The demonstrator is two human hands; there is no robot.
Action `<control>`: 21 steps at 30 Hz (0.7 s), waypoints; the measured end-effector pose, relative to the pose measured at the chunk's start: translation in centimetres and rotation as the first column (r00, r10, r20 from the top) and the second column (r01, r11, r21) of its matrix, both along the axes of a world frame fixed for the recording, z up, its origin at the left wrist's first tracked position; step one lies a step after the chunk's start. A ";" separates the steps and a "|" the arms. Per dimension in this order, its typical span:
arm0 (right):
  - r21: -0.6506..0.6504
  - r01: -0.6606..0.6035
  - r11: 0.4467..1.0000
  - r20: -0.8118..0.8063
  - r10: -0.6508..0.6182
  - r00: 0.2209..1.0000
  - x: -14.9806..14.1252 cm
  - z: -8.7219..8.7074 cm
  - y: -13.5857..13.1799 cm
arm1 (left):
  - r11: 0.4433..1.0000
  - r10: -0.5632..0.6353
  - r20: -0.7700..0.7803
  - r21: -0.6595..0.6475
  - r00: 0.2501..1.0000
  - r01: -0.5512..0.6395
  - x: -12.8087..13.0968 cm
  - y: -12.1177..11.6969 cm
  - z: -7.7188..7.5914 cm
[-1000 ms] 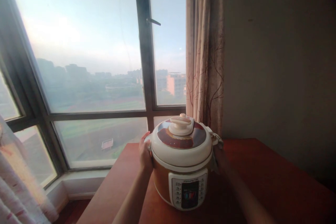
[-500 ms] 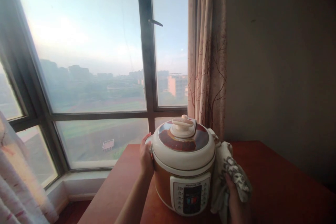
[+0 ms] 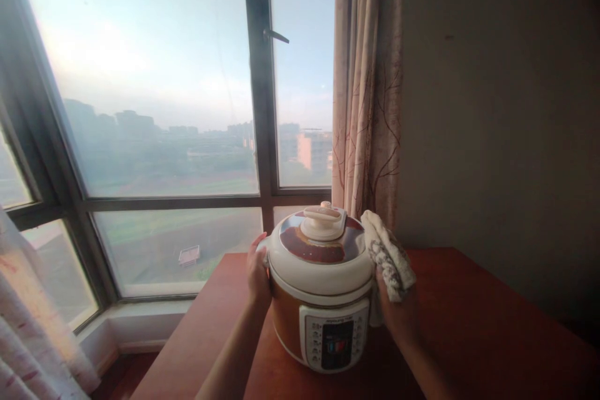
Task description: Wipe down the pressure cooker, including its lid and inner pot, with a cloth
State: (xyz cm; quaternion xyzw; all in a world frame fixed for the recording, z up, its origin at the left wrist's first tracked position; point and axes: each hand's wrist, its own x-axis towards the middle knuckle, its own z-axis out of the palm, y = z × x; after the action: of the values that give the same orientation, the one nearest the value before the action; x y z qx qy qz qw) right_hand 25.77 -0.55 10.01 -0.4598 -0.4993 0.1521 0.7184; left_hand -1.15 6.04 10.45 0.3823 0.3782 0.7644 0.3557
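Observation:
A cream and brown electric pressure cooker stands on a reddish wooden table, its control panel facing me and its lid closed. My left hand presses flat against the cooker's left side, fingers stretched out. My right hand is closed on a white patterned cloth, which it holds against the cooker's upper right side by the lid rim.
A large window with a dark frame fills the left and centre, with a handle on the middle bar. A patterned curtain hangs right of it, just behind the cooker. A plain wall borders the table's right side.
My right hand has come up from low beside the cooker, lifting the cloth to the lid rim. My left hand has stayed on the cooker's left side.

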 end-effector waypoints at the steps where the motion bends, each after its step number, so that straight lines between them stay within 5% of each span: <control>1: 0.011 0.031 0.999 0.017 -0.031 0.999 0.6 0.7 0.9 | 1.000 0.003 -0.003 -0.001 1.000 -0.003 0.0 0.1 -0.1; 13: -0.276 -0.108 0.955 0.107 0.142 0.984 6.0 6.1 9.8 | 0.999 0.036 -0.021 0.007 0.999 -0.035 -0.2 0.6 -0.6; 21: -0.443 -0.281 0.851 -0.102 0.263 0.959 8.3 5.7 12.4 | 0.999 0.037 -0.028 0.001 0.999 -0.037 -0.1 0.3 -0.3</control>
State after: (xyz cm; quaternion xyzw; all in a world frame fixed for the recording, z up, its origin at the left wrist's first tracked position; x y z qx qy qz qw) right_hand 34.02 11.89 15.69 -0.5364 -0.4963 0.3732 0.5716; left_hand -1.23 6.31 10.17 0.3861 0.3897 0.7656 0.3361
